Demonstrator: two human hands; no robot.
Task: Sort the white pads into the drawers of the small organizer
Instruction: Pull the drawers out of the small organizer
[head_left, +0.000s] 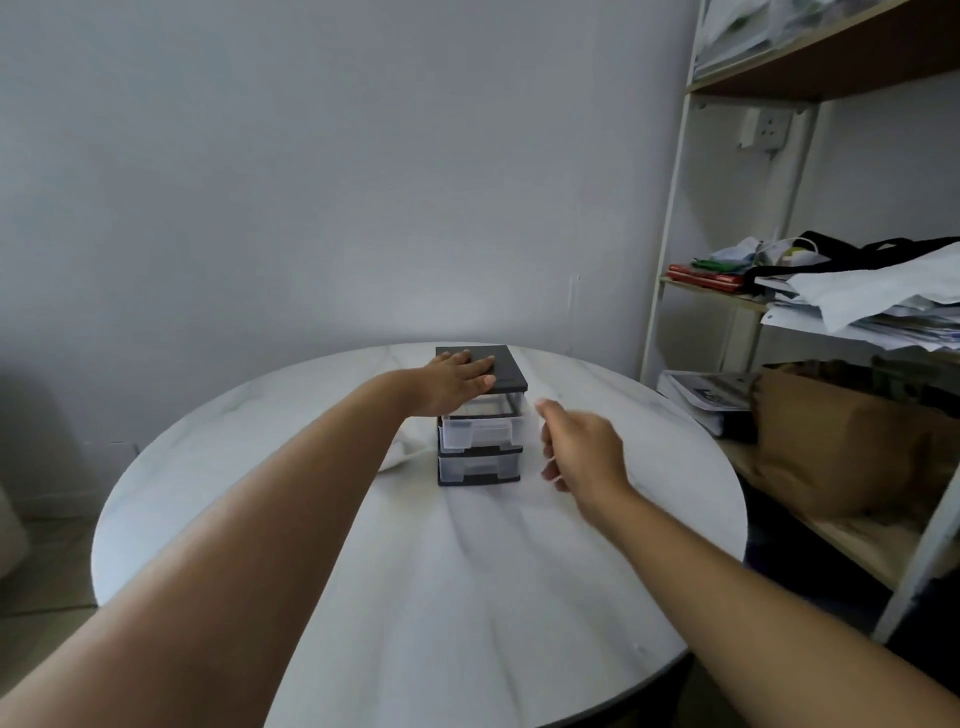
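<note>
**Left hand steadies a small drawer organizer on a round table while the right hand hovers beside it**

Head view, looking forward and down: I see a round table (415, 571) with a white marbled top, set against a plain pale wall; toward its far side stands the organizer (480, 441), a small dark frame with a flat dark lid (506, 369) and three clear drawers stacked one above another. The middle drawer (478, 431) seems to stand slightly forward of the bottom drawer (478, 466), though the picture is too soft for me to be sure.

My left hand (457, 382) lies flat on the lid, fingers straight and together, palm down, gripping nothing; its bare forearm reaches in from the lower left. My right hand (579, 449) hangs just to the right of the organizer, apart from it, thumb up and fingers curled inward; it is motion-blurred, and I cannot tell whether it pinches anything.

Just left of the organizer, touching its base, a pale soft heap rests on the table; these may be the white pads (405, 449), but they blend into the tabletop.

At the right stands a white-framed shelf unit (670, 208) bearing loose papers (883, 306) and, lower down, a brown paper bag (831, 441).
</note>
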